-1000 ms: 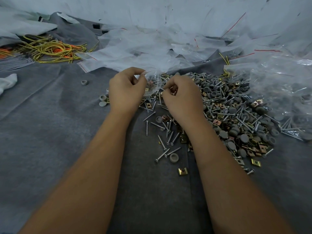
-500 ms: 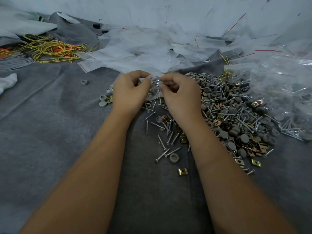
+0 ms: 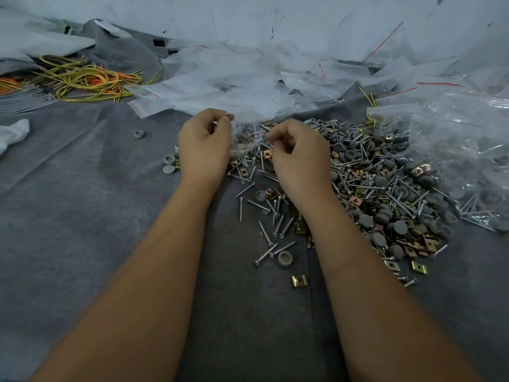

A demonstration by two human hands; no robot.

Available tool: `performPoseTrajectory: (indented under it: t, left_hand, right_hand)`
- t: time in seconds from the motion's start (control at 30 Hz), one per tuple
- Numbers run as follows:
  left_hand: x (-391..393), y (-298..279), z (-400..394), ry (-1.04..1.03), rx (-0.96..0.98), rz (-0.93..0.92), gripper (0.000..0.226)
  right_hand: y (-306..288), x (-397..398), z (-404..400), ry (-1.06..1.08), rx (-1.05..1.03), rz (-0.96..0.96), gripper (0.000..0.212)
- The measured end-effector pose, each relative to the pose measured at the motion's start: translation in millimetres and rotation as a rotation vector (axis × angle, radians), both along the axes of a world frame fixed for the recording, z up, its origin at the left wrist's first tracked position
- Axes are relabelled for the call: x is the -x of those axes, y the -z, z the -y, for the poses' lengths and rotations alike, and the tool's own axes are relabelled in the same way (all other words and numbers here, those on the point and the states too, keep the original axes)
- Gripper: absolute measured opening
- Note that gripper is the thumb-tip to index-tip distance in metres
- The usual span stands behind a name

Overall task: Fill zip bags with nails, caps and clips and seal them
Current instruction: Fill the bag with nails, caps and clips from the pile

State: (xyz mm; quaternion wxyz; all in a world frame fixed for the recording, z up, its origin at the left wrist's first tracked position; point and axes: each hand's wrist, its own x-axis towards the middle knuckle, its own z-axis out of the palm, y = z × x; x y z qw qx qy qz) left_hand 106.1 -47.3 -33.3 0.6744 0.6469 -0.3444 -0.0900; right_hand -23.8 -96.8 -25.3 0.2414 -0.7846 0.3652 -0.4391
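**Inspector A:** What is proving hard to make out, starting at the left?

**Inspector B:** The tangle of yellow and orange wire ties (image 3: 82,81) is running off the left edge, and the crumpled white cloth (image 3: 12,132) is cut there too. The fingertips of both hands are curling away from the camera, so the exact grip points are staying hidden.

**Inspector A:** And the task item?

**Inspector B:** The small clear plastic zip bag (image 3: 246,137) is hanging between the hands, wrinkled and glaring, with a few fasteners showing dimly inside. The left hand (image 3: 205,146) is pinching its left upper edge, fingers curled tight. The right hand (image 3: 298,157) is pinching the right side, fingers likewise narrow. Whether the seal is closed, I cannot tell.

**Inspector A:** Room and edges?

**Inspector B:** Bare grey felt cloth (image 3: 82,216) is lying left of the forearms. The heap of silver screws, grey round caps and brass clips (image 3: 385,194) is crowding the right, with filled clear bags (image 3: 462,150) running off the right edge.
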Motion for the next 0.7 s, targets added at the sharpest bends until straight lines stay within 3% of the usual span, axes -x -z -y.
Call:
performPoseTrajectory:
  t: [0.2, 0.27, 0.6, 0.7]
  left_hand:
    - [-3.2, -1.5, 0.6, -0.08, 0.069, -0.101, 0.025]
    - [-2.8, -1.9, 0.5, -0.078, 0.08, -0.106, 0.024]
    - [-3.3, -2.5, 2.0, -0.072, 0.102, -0.151, 0.022]
    - [-2.6, -2.3, 1.8, -0.072, 0.099, -0.155, 0.022]
  right_hand:
    - [1.2, 0.7, -3.2, -0.153, 0.16, -0.561, 0.029]
    - [0.2, 0.5, -3.9, -0.162, 0.195, -0.652, 0.029]
    - [-3.5, 3.8, -6.0, -0.14, 0.175, -0.67, 0.012]
    - [-1.8, 4.1, -6.9, -0.13, 0.156, -0.529, 0.004]
